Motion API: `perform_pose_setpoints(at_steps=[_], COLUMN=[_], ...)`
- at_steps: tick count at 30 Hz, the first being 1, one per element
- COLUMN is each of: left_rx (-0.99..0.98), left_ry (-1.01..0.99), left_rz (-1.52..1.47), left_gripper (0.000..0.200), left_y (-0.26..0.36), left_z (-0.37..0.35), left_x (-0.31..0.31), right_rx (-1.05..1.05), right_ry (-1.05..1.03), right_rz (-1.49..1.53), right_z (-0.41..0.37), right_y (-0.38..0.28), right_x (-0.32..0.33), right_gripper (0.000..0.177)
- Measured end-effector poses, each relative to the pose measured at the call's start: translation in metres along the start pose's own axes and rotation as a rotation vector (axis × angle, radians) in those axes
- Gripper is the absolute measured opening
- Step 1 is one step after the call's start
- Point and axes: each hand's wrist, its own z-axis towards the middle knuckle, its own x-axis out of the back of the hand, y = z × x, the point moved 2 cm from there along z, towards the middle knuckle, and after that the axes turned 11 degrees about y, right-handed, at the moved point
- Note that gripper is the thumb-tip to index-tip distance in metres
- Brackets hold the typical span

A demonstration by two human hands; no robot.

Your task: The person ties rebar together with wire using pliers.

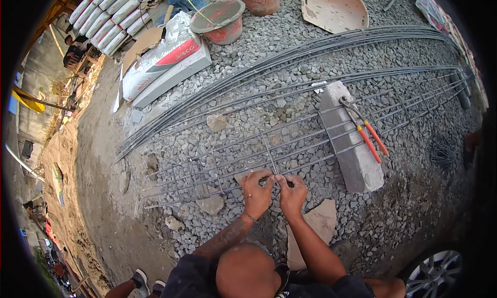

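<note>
A long rebar cage lies over the gravel, its right part resting across a grey concrete block. My left hand is at the near bar of the cage, fingers bent together around a stirrup joint. Touching it at the same joint, my right hand has thumb and fingertips pinched. What the fingertips hold is too small to make out. Pincers with orange handles lie on the block and bars, to the right of both hands.
Loose bars curve behind the cage. Farther back are a cement bag, mortar buckets and a shallow basin. A flat stone lies near my right forearm. A car wheel stands at lower right.
</note>
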Motion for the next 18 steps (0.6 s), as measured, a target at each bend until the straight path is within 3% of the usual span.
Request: perform_pose_setpoints(at_steps=[5,9,14,18], left_rx=[0.285,0.331,0.14,0.1], left_ry=[-0.103,-0.128,-0.118,-0.142], left_rz=[-0.248,-0.213,-0.128,-0.155], left_gripper=[0.017,0.015,0.017,0.02], left_y=[-0.013,-0.015,-0.005,-0.005], left_z=[0.001,0.001,0.004,0.002], left_x=[-0.009,-0.012,-0.005,-0.003], right_rx=[-0.013,-0.025,-0.082,-0.115], right_ry=[0.026,0.027,0.013,-0.01], right_rz=[-0.007,-0.021,0.021,0.017], right_z=[0.001,0.0,0.0,0.0], right_y=[0.004,0.013,0.018,0.014], right_x=[-0.003,-0.003,-0.004,-0.004], right_gripper=[0.022,0.022,0.024,0.025])
